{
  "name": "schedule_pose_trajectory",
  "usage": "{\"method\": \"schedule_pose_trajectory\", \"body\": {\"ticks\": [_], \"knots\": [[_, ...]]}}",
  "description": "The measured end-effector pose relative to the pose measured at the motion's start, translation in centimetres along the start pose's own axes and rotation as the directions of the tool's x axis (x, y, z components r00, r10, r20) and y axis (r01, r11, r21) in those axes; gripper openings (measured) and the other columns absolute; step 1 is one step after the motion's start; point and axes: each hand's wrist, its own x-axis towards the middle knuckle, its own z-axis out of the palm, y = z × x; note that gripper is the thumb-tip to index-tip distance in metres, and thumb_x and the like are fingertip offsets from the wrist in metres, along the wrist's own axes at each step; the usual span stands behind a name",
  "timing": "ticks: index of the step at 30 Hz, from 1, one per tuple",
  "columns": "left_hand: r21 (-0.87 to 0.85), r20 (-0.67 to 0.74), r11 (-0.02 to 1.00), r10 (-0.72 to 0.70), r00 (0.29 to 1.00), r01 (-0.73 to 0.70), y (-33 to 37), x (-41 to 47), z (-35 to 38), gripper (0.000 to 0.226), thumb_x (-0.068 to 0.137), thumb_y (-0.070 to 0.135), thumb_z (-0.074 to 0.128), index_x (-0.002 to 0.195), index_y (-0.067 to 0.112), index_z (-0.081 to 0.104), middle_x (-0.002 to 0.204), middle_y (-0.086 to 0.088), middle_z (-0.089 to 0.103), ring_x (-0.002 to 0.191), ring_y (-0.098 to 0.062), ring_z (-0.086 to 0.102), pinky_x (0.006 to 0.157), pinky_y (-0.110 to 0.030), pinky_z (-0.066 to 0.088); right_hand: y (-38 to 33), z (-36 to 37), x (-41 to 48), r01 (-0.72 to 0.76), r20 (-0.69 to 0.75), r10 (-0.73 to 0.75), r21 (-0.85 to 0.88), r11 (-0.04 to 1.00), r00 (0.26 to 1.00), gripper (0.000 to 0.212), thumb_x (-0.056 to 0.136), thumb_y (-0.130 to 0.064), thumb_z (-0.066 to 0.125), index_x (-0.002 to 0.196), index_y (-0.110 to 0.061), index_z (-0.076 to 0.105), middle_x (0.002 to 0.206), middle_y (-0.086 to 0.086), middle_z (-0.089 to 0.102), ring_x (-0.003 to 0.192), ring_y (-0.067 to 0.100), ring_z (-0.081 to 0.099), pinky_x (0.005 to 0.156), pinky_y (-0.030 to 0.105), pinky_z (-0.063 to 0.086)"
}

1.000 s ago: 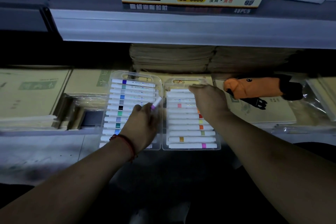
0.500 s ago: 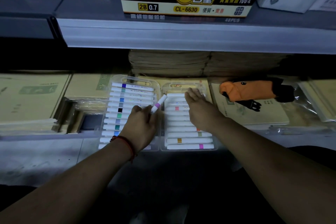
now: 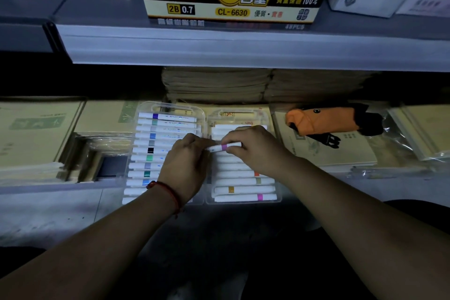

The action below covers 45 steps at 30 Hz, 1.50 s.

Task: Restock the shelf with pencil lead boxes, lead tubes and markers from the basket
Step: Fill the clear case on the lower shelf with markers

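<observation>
Left hand (image 3: 185, 161) and right hand (image 3: 255, 148) are gripping one pink-banded marker (image 3: 225, 147) at centre frame.

The left hand is curling its fingers round the marker's left end, while the right hand is pinching the right end between thumb and fingers; neither is lying open. The marker is lying level just over the right case (image 3: 243, 112), above its rows of white markers. The left case (image 3: 170, 107) is sitting right beside it. A lead box (image 3: 231, 5) is standing on the shelf (image 3: 243, 48) at top centre.
</observation>
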Motion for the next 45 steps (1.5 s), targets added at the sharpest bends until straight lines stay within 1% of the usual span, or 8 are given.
{"method": "schedule_pose_trajectory", "body": {"ticks": [6, 11, 20, 25, 31, 37, 40, 45], "knots": [[0.412, 0.177, 0.909, -0.149, 0.973, 0.064, 0.0, -0.4, 0.4, 0.059, 0.101, 0.036, 0.04, 0.155, 0.015, 0.028, 0.162, -0.011, 0.026, 0.15, -0.03, 0.023, 0.121, -0.046, 0.024, 2.2, -0.8, 0.8, -0.116, -0.217, 0.053, -0.291, 0.95, 0.975, 0.022, 0.097, -0.009, 0.056, 0.113, -0.015, 0.07, 0.108, 0.007, 0.067, 0.098, 0.03, 0.063, 0.08, 0.038, 0.052], [0.474, 0.297, 0.88, -0.19, 0.936, 0.028, -0.2, -0.7, 0.1, 0.067, 0.104, 0.043, 0.03, 0.161, 0.019, 0.003, 0.168, -0.009, -0.008, 0.155, -0.027, -0.008, 0.126, -0.045, 0.002, 3.8, -0.7, 1.7, -0.246, -0.306, 0.131, -0.375, 0.894, 0.943, 0.024, 0.091, -0.006, 0.059, 0.11, -0.016, 0.069, 0.107, 0.007, 0.069, 0.097, 0.032, 0.065, 0.076, 0.037, 0.053], [0.5, 0.335, 0.866, -0.178, 0.925, -0.014, -0.6, -0.9, -0.1, 0.069, 0.104, 0.044, 0.03, 0.161, 0.019, 0.001, 0.167, -0.009, -0.015, 0.154, -0.027, -0.014, 0.126, -0.045, -0.001, 4.4, -0.1, 2.5, -0.33, -0.258, 0.224, -0.516, 0.79, 0.94, 0.037, 0.092, -0.004, 0.05, 0.122, -0.016, 0.068, 0.126, 0.006, 0.066, 0.117, 0.027, 0.061, 0.092, 0.038, 0.052], [0.5, 0.352, 0.866, -0.193, 0.916, -0.009, -0.4, -0.8, -0.2, 0.071, 0.104, 0.043, 0.032, 0.161, 0.018, -0.003, 0.167, -0.01, -0.018, 0.154, -0.027, -0.016, 0.126, -0.045, -0.002, 2.7, 1.1, 2.4, -0.205, -0.139, 0.156, -0.496, 0.844, 0.978, 0.052, 0.1, -0.014, 0.047, 0.151, -0.012, 0.041, 0.162, 0.005, 0.033, 0.151, 0.026, 0.026, 0.122, 0.042, 0.026], [0.5, 0.35, 0.865, -0.159, 0.923, -0.04, 0.2, -1.3, 0.3, 0.072, 0.105, 0.041, 0.03, 0.16, 0.013, -0.006, 0.167, -0.011, -0.013, 0.155, -0.028, -0.012, 0.125, -0.049, 0.001, 2.1, 3.2, 1.6, -0.136, 0.136, 0.207, -0.406, 0.904, 0.969, 0.069, 0.107, -0.052, 0.021, 0.16, -0.012, 0.003, 0.168, 0.004, -0.009, 0.154, 0.017, -0.011, 0.126, 0.034, -0.004], [0.462, 0.418, 0.855, 0.024, 0.908, -0.235, 0.1, -3.2, 1.1, 0.084, 0.091, 0.067, 0.009, 0.16, 0.019, 0.018, 0.168, -0.012, 0.008, 0.155, -0.03, 0.005, 0.123, -0.055, 0.007, 2.3, 2.0, 2.5, -0.164, 0.177, 0.219, -0.279, 0.946, 0.96, 0.065, 0.108, -0.045, 0.03, 0.161, -0.014, 0.01, 0.169, 0.002, -0.004, 0.155, 0.015, -0.006, 0.125, 0.034, -0.002], [0.484, 0.512, 0.81, 0.045, 0.858, -0.331, 0.2, -4.2, 1.0, 0.088, 0.09, 0.07, 0.023, 0.161, 0.021, 0.005, 0.168, -0.012, 0.0, 0.155, -0.031, 0.002, 0.123, -0.056, 0.003, 2.5, 1.9, 2.3, -0.17, 0.259, 0.219, -0.197, 0.966, 0.941, 0.066, 0.108, -0.043, 0.034, 0.162, -0.019, 0.004, 0.168, -0.002, -0.011, 0.153, 0.012, -0.014, 0.124, 0.032, -0.007], [0.566, 0.516, 0.739, 0.027, 0.856, -0.365, -0.2, -4.8, 0.7, 0.075, 0.105, 0.041, 0.038, 0.16, 0.02, -0.009, 0.169, -0.005, -0.009, 0.156, -0.022, -0.001, 0.124, -0.054, 0.003, 3.1, 0.9, 0.9, -0.3, -0.019, 0.302, -0.192, 0.934, 0.953, 0.06, 0.106, -0.035, 0.043, 0.158, -0.011, 0.024, 0.166, 0.008, 0.019, 0.152, 0.025, 0.022, 0.12, 0.036, 0.025]]}}
